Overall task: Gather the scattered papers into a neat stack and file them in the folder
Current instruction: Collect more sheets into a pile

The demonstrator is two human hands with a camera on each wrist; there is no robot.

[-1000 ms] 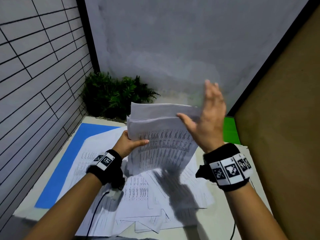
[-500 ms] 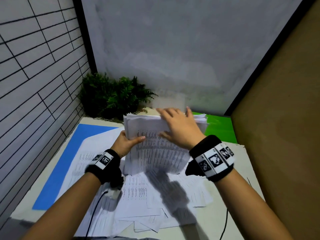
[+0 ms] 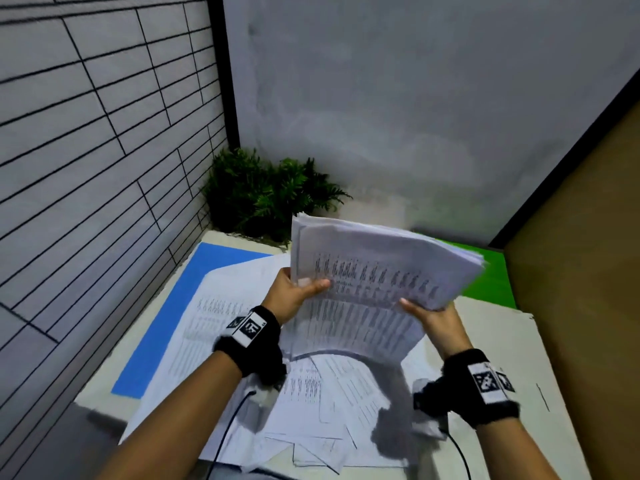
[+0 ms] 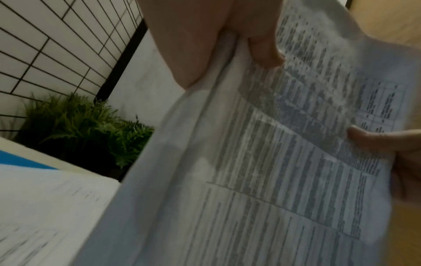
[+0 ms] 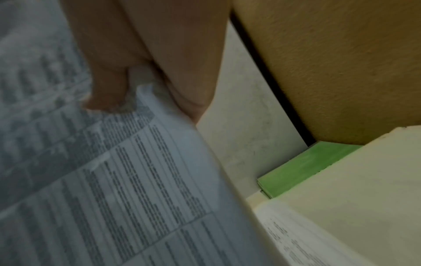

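Note:
I hold a thick bundle of printed papers [image 3: 367, 285] upright above the table, its lower edge bowed and hanging free. My left hand [image 3: 294, 289] grips its left edge, thumb across the front page [image 4: 284, 144]. My right hand [image 3: 433, 315] grips the right edge, thumb on the print and fingers behind [image 5: 159, 180]. More loose papers [image 3: 311, 393] lie spread on the table below. A blue folder [image 3: 166, 320] lies flat at the left, partly covered by sheets. A green folder [image 3: 488, 275] lies at the back right, also seen in the right wrist view [image 5: 303, 169].
A potted fern [image 3: 266, 192] stands in the far left corner against the tiled wall. A brown panel [image 3: 581, 237] borders the table on the right. The white table [image 3: 512, 368] shows bare surface at the right. Cables run from both wrist bands off the front edge.
My right hand left the top of the bundle and now grips its right edge lower down. The bundle has risen and tilted, its top now leaning right.

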